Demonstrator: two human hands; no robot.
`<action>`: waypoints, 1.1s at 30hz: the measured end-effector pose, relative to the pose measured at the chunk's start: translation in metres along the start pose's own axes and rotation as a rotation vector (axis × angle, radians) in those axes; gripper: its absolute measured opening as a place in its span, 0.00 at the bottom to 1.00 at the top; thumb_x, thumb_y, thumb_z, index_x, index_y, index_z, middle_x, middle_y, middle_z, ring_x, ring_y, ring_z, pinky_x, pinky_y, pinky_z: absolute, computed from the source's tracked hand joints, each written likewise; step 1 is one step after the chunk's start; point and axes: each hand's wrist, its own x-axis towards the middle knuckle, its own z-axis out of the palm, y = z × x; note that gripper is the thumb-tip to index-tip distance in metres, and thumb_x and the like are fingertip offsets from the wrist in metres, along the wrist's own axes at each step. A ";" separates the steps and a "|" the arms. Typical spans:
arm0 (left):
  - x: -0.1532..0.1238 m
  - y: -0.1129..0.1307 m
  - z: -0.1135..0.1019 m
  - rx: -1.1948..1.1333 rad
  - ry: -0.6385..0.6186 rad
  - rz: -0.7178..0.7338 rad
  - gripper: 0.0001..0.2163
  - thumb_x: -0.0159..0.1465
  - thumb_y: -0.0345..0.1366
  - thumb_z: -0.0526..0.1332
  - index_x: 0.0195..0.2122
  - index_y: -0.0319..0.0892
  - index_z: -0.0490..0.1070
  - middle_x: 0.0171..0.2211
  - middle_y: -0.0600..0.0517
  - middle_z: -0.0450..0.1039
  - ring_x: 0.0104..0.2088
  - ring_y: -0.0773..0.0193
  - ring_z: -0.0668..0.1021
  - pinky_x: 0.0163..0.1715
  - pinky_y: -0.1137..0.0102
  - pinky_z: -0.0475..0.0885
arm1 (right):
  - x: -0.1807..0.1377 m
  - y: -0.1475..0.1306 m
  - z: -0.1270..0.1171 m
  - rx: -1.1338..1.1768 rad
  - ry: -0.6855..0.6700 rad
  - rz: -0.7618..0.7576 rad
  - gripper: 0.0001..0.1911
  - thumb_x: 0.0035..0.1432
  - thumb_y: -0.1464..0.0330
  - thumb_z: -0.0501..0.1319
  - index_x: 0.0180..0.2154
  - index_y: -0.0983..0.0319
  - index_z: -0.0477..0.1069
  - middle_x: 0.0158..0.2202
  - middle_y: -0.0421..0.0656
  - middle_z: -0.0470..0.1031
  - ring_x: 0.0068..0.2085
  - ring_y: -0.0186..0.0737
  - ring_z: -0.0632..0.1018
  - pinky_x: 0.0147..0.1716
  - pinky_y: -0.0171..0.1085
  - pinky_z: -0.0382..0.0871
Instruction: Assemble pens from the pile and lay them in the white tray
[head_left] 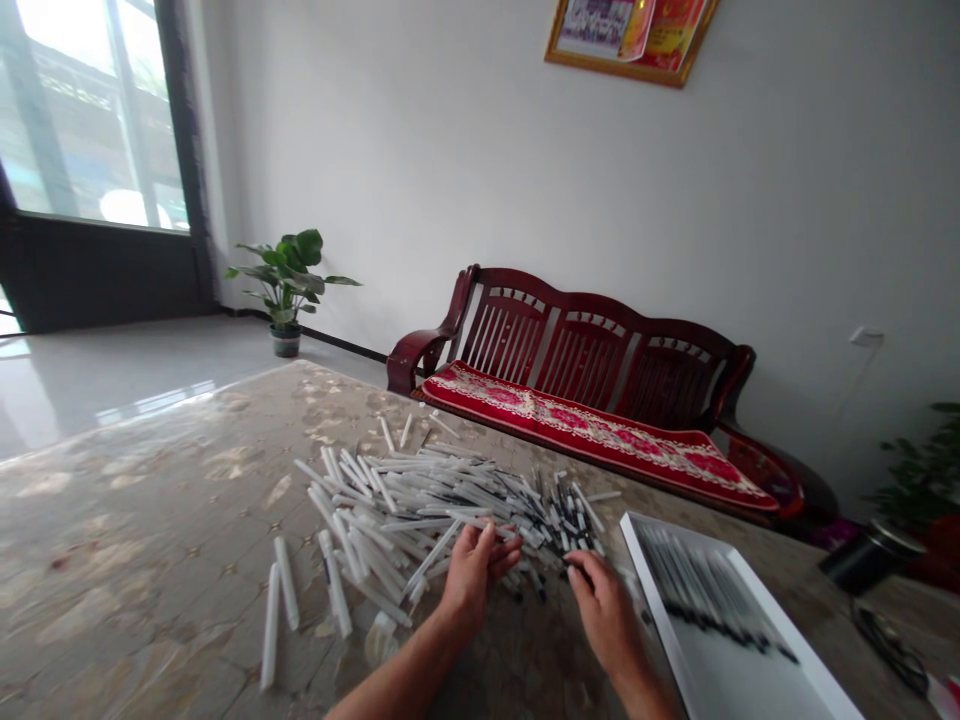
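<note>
"What have those hands got?"

"Can't tell; the left hand (474,572) curls its fingers loosely, the right hand (606,612) has its pinched together"

"And the pens (420,490)?"

"Heaped just beyond both: dark pens (568,515) nearest the right fingers, mostly pointing away, a tray (724,670) of more alongside"

"Past the patterned tabletop (187,560)?"

"A red-covered bench (589,355), then white wall (420,150)"

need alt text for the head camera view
A person's left hand and right hand at the near side of a heap of white and dark pen-like sticks on a patterned table; to the right, a white tray holds a row of similar sticks. A wooden bench stands beyond.
</note>
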 end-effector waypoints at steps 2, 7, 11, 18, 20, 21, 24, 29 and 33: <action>-0.001 0.001 0.000 -0.012 0.001 -0.011 0.20 0.51 0.46 0.72 0.36 0.44 0.65 0.37 0.48 0.80 0.34 0.57 0.84 0.36 0.66 0.79 | -0.004 -0.010 0.005 0.011 -0.016 -0.033 0.14 0.60 0.65 0.52 0.37 0.57 0.76 0.38 0.46 0.79 0.42 0.46 0.79 0.43 0.40 0.72; 0.000 -0.003 -0.001 0.000 -0.024 -0.029 0.20 0.51 0.46 0.72 0.35 0.44 0.64 0.36 0.48 0.81 0.34 0.59 0.84 0.35 0.67 0.79 | -0.003 -0.024 0.010 0.007 -0.024 -0.081 0.13 0.60 0.67 0.53 0.37 0.57 0.76 0.36 0.45 0.78 0.40 0.44 0.78 0.42 0.39 0.72; 0.001 -0.007 -0.002 0.060 -0.057 -0.011 0.21 0.50 0.48 0.71 0.36 0.44 0.64 0.35 0.49 0.81 0.32 0.60 0.83 0.35 0.66 0.79 | -0.002 -0.025 0.012 0.003 -0.019 -0.086 0.13 0.61 0.68 0.52 0.37 0.57 0.76 0.36 0.45 0.78 0.41 0.44 0.78 0.42 0.38 0.72; -0.002 -0.008 0.001 0.155 -0.105 -0.001 0.22 0.47 0.50 0.72 0.33 0.43 0.66 0.30 0.52 0.79 0.28 0.61 0.82 0.31 0.67 0.77 | 0.001 -0.031 0.011 -0.093 -0.032 -0.205 0.14 0.63 0.70 0.52 0.38 0.56 0.77 0.35 0.45 0.75 0.40 0.43 0.76 0.41 0.38 0.71; -0.005 -0.009 0.003 0.151 -0.115 -0.014 0.22 0.46 0.50 0.73 0.33 0.43 0.67 0.28 0.53 0.78 0.28 0.61 0.82 0.31 0.68 0.76 | 0.003 -0.035 0.014 -0.086 -0.020 -0.233 0.14 0.64 0.69 0.52 0.40 0.56 0.76 0.36 0.44 0.75 0.41 0.42 0.76 0.43 0.38 0.70; -0.006 -0.009 0.004 0.139 -0.116 -0.019 0.22 0.45 0.49 0.73 0.32 0.42 0.68 0.27 0.54 0.77 0.29 0.61 0.82 0.31 0.68 0.76 | 0.005 -0.037 0.017 -0.065 0.002 -0.232 0.14 0.65 0.69 0.51 0.43 0.57 0.75 0.38 0.45 0.75 0.43 0.42 0.76 0.45 0.39 0.70; -0.011 -0.011 0.006 0.096 -0.113 -0.035 0.21 0.45 0.47 0.75 0.31 0.41 0.70 0.27 0.54 0.77 0.29 0.63 0.81 0.35 0.68 0.76 | 0.007 -0.045 0.028 0.048 0.101 -0.194 0.18 0.67 0.64 0.50 0.54 0.58 0.68 0.50 0.49 0.72 0.53 0.44 0.72 0.54 0.44 0.66; -0.014 -0.013 0.006 0.101 -0.170 -0.054 0.19 0.45 0.46 0.75 0.30 0.39 0.72 0.26 0.54 0.76 0.26 0.66 0.79 0.30 0.71 0.75 | 0.014 -0.066 0.052 0.288 0.134 -0.104 0.26 0.68 0.55 0.44 0.60 0.60 0.62 0.61 0.51 0.64 0.62 0.45 0.65 0.60 0.47 0.61; -0.012 -0.008 0.005 0.078 -0.150 -0.075 0.20 0.44 0.45 0.76 0.30 0.39 0.72 0.26 0.53 0.77 0.29 0.63 0.81 0.31 0.71 0.76 | 0.027 -0.059 0.053 0.473 0.134 0.056 0.28 0.69 0.54 0.41 0.60 0.61 0.62 0.60 0.49 0.69 0.60 0.42 0.70 0.56 0.40 0.65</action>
